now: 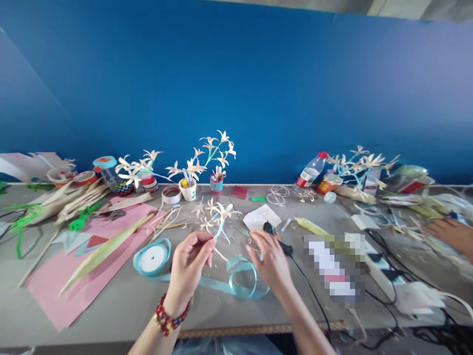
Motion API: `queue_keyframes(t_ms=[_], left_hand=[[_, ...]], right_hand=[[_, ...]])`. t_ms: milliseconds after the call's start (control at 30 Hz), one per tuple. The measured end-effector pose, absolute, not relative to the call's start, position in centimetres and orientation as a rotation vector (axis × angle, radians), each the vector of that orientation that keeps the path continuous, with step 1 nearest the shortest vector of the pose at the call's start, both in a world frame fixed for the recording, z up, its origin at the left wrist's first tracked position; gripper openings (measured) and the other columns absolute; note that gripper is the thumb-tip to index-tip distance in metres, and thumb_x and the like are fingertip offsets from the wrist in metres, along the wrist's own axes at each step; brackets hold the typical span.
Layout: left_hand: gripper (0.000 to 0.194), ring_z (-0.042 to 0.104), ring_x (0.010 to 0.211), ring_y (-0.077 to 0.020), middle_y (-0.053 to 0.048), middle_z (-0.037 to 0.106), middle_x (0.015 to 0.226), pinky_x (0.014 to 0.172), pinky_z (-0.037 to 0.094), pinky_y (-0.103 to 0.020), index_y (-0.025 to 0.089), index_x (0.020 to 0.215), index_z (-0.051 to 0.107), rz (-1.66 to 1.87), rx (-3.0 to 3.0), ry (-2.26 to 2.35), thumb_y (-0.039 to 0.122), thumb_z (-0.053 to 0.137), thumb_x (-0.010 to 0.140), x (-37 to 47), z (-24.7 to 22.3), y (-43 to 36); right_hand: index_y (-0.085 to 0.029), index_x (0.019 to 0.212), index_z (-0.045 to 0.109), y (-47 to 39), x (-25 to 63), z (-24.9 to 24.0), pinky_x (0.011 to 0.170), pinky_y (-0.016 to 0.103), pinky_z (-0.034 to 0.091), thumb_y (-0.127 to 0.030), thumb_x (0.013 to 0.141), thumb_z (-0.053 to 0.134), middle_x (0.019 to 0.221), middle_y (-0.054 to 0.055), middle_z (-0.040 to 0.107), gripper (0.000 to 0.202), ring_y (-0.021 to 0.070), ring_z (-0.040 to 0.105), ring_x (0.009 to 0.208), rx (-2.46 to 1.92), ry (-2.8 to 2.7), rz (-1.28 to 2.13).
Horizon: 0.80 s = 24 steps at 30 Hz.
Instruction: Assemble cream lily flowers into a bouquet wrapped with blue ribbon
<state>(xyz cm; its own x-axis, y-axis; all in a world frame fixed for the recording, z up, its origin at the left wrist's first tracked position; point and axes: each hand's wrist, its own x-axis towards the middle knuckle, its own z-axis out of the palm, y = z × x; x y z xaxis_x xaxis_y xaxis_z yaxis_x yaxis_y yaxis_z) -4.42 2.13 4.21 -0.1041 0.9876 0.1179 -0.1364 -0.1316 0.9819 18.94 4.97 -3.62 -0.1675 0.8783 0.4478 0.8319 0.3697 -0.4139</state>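
Note:
A small white flower (225, 213) on a light-blue stem is pinched between the thumb and forefinger of my left hand (194, 256), which has a red bead bracelet at its wrist. My right hand (269, 259) is slightly blurred, its fingers apart with nothing seen in them, beside a black glue gun (285, 247). Below and between the hands, light-blue ribbon (218, 284) runs from its spool (151, 258) into a loose coil near my right hand. Several loose white flowers (209, 224) lie just behind the held stem.
Pink paper (66, 291) and husk strips lie left. Cups with husk flowers (189, 190) and a plastic bottle (311, 172) stand along the blue wall. Cables and a power strip (380, 276) lie right, near another person's hand (449, 235).

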Motion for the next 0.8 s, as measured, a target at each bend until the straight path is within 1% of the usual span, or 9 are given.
queue_keyframes(t_ms=[67,167,267,367,467,567,633,700,800], left_hand=[[0.021,0.049,0.048,-0.0076,0.003,0.058,0.064,0.048,0.042,-0.020,0.016,0.082,0.065,1.414,1.164,1.113,0.036,0.070,0.086,-4.3,4.1,2.1],[0.021,0.049,0.048,-0.0075,0.003,0.057,0.064,0.048,0.042,-0.019,0.016,0.081,0.064,1.394,1.178,1.106,0.036,0.069,0.086,-3.9,3.9,2.1],[0.022,0.049,0.049,-0.0074,0.003,0.057,0.064,0.048,0.042,-0.020,0.015,0.080,0.064,1.372,1.185,1.085,0.035,0.069,0.086,-3.5,3.7,2.3],[0.022,0.049,0.049,-0.0073,0.003,0.057,0.064,0.048,0.041,-0.020,0.015,0.080,0.064,1.359,1.180,1.068,0.036,0.068,0.087,-3.2,3.5,2.3],[0.020,0.049,0.049,-0.0069,0.003,0.057,0.065,0.049,0.040,-0.019,0.015,0.082,0.064,1.352,1.186,1.075,0.034,0.068,0.087,-3.1,3.3,2.2],[0.019,0.050,0.050,-0.0072,0.003,0.057,0.065,0.050,0.040,-0.019,0.016,0.084,0.065,1.346,1.194,1.087,0.033,0.067,0.089,-3.1,3.1,2.0],[0.019,0.050,0.051,-0.0077,0.002,0.058,0.067,0.050,0.040,-0.020,0.016,0.085,0.065,1.340,1.199,1.084,0.034,0.066,0.090,-3.1,3.0,1.9],[0.020,0.050,0.051,-0.0079,0.002,0.058,0.068,0.050,0.041,-0.020,0.016,0.084,0.064,1.341,1.197,1.075,0.036,0.065,0.090,-3.1,2.9,1.9],[0.021,0.049,0.050,-0.0077,0.002,0.058,0.068,0.049,0.041,-0.020,0.016,0.083,0.063,1.350,1.186,1.064,0.036,0.066,0.089,-3.0,2.8,2.0]], right_hand=[[-0.019,0.127,0.062,5.7,21.5,-4.3,0.100,0.055,0.047,-0.034,0.093,0.054,0.132,0.018,0.064,0.038,0.0374,0.059,0.119,-1.637,-1.970,-0.018],[-0.015,0.130,0.060,6.9,25.6,-5.1,0.098,0.056,0.048,-0.034,0.088,0.056,0.133,0.021,0.062,0.047,0.0403,0.060,0.119,-1.835,-2.050,0.085],[-0.014,0.120,0.065,8.0,28.0,-5.3,0.102,0.052,0.047,-0.033,0.081,0.062,0.140,0.021,0.058,0.043,0.0392,0.057,0.125,-1.794,-2.180,0.219],[-0.017,0.106,0.069,8.8,28.7,-4.8,0.106,0.048,0.045,-0.024,0.077,0.062,0.147,0.017,0.054,0.031,0.0354,0.053,0.132,-1.701,-2.262,0.280],[-0.018,0.090,0.068,9.4,28.7,-4.1,0.108,0.047,0.042,-0.020,0.073,0.060,0.148,0.016,0.053,0.019,0.0346,0.050,0.135,-1.631,-2.291,0.336],[-0.019,0.090,0.067,10.1,29.0,-3.5,0.105,0.049,0.042,-0.018,0.068,0.060,0.138,0.016,0.062,0.022,0.0351,0.058,0.125,-1.582,-2.291,0.431],[-0.021,0.093,0.067,10.6,29.5,-3.1,0.101,0.050,0.045,-0.020,0.070,0.060,0.122,0.014,0.072,0.025,0.0343,0.065,0.112,-1.553,-2.272,0.512],[-0.022,0.097,0.067,11.3,30.1,-2.7,0.097,0.048,0.048,-0.025,0.073,0.060,0.111,0.011,0.075,0.025,0.0327,0.068,0.103,-1.516,-2.240,0.604],[-0.021,0.106,0.065,12.1,30.8,-2.4,0.096,0.044,0.049,-0.037,0.078,0.059,0.116,0.013,0.072,0.033,0.0321,0.067,0.107,-1.437,-2.149,0.745]])
